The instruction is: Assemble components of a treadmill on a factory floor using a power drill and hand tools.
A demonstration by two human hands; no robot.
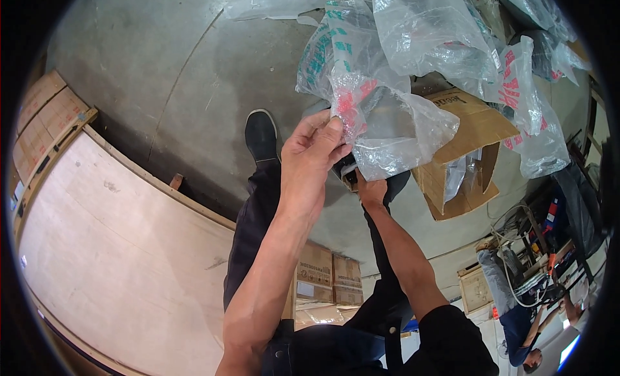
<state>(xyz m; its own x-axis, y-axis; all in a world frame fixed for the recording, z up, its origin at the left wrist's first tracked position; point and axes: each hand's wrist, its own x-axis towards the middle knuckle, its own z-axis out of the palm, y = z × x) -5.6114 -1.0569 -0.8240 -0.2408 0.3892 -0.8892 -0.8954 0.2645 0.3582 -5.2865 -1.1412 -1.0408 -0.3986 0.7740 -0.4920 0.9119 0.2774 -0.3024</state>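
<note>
My left hand [311, 142] pinches the edge of a clear plastic bag [387, 137] between thumb and fingers. Red and green print runs over the crumpled film, which spreads away to the right. Lower and to the right, my right hand [372, 190] is closed at a small dark thing with a brownish edge [349, 178], just beneath the bag. The bag hides much of that thing, so its kind does not show. Most of the right hand's fingers are hidden too.
An open cardboard box [468, 127] with clear plastic inside stands to the right. More plastic bags [426, 30] lie beyond. A pale wooden panel [123, 227] fills the left; cartons [316, 272] stand behind my legs. Another person [516, 331] is at the lower right, near cables and tools.
</note>
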